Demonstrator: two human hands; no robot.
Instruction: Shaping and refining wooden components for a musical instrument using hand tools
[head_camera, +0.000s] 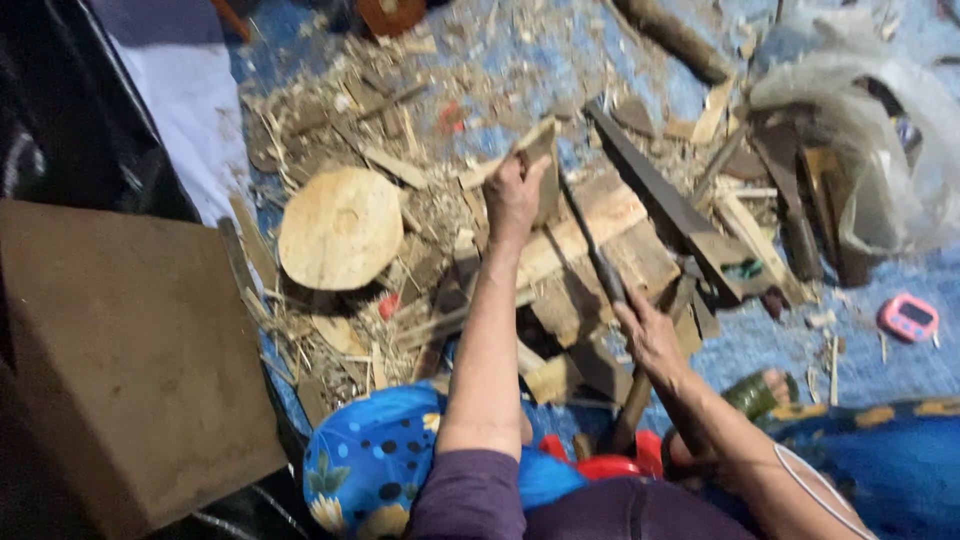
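My left hand (512, 195) reaches forward and grips a small block of wood (541, 160), holding it upright on the pile of planks (590, 235). My right hand (645, 335) is closed around the handle of a long dark blade (592, 250) that points away from me, toward the block. The blade's tip lies just right of the wood block. Both arms stretch out over my knees, which are covered in blue patterned cloth.
A round wooden disc (340, 228) lies to the left among chips and shavings. A brown board (130, 360) stands at far left. A dark sawn beam (665, 200), a clear plastic bag (860, 130) and a pink timer (908, 318) lie to the right on blue sheeting.
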